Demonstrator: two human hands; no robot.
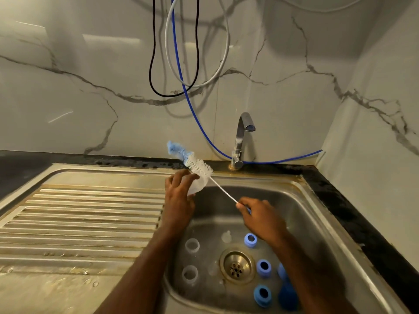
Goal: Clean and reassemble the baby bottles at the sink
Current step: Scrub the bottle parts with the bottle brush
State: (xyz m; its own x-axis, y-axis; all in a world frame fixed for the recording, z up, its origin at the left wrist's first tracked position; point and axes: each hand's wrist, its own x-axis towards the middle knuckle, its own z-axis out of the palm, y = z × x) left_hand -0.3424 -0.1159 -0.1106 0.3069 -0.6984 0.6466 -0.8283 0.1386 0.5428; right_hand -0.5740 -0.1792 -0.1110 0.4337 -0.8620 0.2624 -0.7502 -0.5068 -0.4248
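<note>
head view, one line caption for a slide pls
Left hand holds a clear bottle over the sink while the right hand works a brush; rings wait below.

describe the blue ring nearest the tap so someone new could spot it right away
Start at the sink basin and find the drain in its floor. Several blue rings stand around the drain's right side; the one meant, the blue ring, stands just beyond the drain toward the tap, under the right hand. It is the farthest back and palest of them.
</note>
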